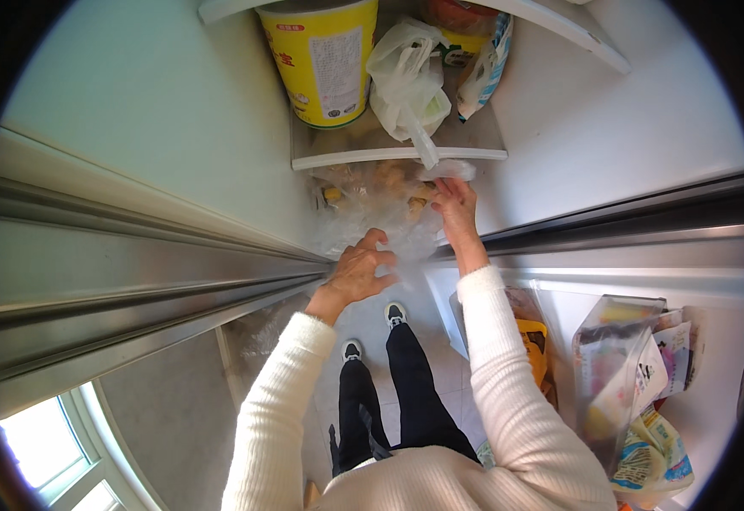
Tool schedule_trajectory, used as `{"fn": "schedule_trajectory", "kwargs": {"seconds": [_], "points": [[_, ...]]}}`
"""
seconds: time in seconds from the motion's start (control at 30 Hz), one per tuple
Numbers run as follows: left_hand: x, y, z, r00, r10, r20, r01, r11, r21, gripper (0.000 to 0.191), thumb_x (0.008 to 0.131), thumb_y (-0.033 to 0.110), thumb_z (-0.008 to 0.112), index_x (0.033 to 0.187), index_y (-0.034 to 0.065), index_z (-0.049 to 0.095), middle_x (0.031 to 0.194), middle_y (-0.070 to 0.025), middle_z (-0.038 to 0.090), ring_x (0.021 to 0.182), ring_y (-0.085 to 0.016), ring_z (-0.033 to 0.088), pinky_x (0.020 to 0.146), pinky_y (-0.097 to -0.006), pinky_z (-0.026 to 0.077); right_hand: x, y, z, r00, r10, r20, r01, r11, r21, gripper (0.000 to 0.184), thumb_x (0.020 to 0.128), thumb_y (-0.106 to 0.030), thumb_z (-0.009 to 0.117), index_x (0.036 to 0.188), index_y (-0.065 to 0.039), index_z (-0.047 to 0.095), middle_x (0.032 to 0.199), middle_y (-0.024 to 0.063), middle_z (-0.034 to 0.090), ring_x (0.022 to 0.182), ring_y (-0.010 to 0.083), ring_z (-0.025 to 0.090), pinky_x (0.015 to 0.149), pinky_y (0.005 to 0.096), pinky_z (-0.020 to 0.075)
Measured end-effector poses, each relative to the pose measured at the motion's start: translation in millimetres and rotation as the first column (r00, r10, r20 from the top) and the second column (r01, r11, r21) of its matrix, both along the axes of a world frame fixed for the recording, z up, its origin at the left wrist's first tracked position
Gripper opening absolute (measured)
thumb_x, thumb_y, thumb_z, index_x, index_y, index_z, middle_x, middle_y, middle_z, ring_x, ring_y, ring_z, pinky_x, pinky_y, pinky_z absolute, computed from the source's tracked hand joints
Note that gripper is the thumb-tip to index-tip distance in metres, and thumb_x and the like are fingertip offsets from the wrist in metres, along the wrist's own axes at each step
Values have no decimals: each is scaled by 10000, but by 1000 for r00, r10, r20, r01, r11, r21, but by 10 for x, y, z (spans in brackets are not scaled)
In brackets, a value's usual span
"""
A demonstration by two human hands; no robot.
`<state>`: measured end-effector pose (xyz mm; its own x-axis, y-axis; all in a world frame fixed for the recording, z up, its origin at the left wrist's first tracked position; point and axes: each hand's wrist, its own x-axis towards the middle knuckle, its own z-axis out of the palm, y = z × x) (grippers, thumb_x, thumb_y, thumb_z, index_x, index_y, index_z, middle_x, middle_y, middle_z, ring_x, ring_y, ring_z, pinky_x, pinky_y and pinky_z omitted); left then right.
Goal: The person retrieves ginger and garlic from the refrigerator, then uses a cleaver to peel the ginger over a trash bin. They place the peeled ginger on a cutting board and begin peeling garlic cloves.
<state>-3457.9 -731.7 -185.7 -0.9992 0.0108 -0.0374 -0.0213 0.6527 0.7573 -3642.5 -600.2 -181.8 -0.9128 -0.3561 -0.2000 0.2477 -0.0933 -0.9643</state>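
Observation:
A clear plastic bag (pixel 362 201) with yellow-brown food pieces inside lies just below the front edge of a refrigerator shelf (pixel 404 155). My right hand (pixel 456 207) pinches crumpled clear plastic at the bag's right side, near the shelf edge. Close to the bag's lower left is my left hand (pixel 360 268), its fingers bent and spread, with no thing plainly between them. Motion blurs the plastic, so the bag's outline and opening are hard to make out. A knotted white plastic bag (pixel 407 86) hangs its tail over the shelf edge above my right hand.
On the shelf, a tall yellow tub (pixel 324 64) stands left and a blue-and-white packet (pixel 485 70) leans right. The open door at right has a clear bin (pixel 621 358) of packets and a yellow package (pixel 533 345). A metal-edged door (pixel 148 255) is at left.

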Motion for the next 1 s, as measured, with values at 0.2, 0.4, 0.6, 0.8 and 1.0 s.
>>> {"fn": "schedule_trajectory", "kwargs": {"seconds": [0.2, 0.4, 0.6, 0.8, 1.0], "points": [[-164, 25, 114, 991, 104, -81, -120, 970, -213, 327, 677, 155, 779, 936, 46, 612, 1160, -114, 497, 948, -335, 564, 814, -420, 468, -125, -164, 42, 863, 288, -415, -109, 908, 404, 451, 710, 42, 644, 1151, -54, 636, 1113, 80, 639, 1010, 179, 600, 854, 287, 464], [-316, -55, 268, 998, -41, 55, 58, 936, -346, 288, 719, 154, 748, 965, 54, 638, 1298, -133, 457, 1006, -333, 555, 856, -451, 452, -105, -94, 251, 450, 418, -789, 269, 779, 566, 378, 693, -69, 701, 1070, -97, 678, 926, 140, 663, 810, 304, 642, 749, 397, 512], [-375, 101, 279, 987, -2, 162, 75, 892, -445, 293, 759, 178, 732, 1013, 53, 652, 1476, -272, 203, 1142, -348, 508, 937, -458, 428, -73, -71, 138, 748, 604, -275, 83, 327, 941, 306, 752, -69, 602, 1047, -116, 667, 1029, 157, 660, 965, 329, 627, 837, 421, 501], [-433, 63, 237, 979, 185, 91, -145, 932, -332, 223, 773, 54, 614, 987, 0, 651, 1463, -385, 75, 1270, -520, 337, 1065, -509, 308, -218, -268, -552, 668, 729, -148, 82, 126, 989, 231, 792, -115, 587, 1003, -114, 682, 1050, 153, 664, 969, 328, 643, 817, 423, 515], [-421, 35, 219, 980, 179, -83, -197, 914, -354, 206, 783, 4, 550, 964, -22, 647, 1455, -406, 23, 1309, -569, 236, 1094, -558, 245, -259, -251, -842, 566, 742, -358, 245, 263, 933, 222, 819, -131, 582, 1018, -118, 679, 1054, 144, 663, 974, 315, 640, 848, 434, 500]]}}
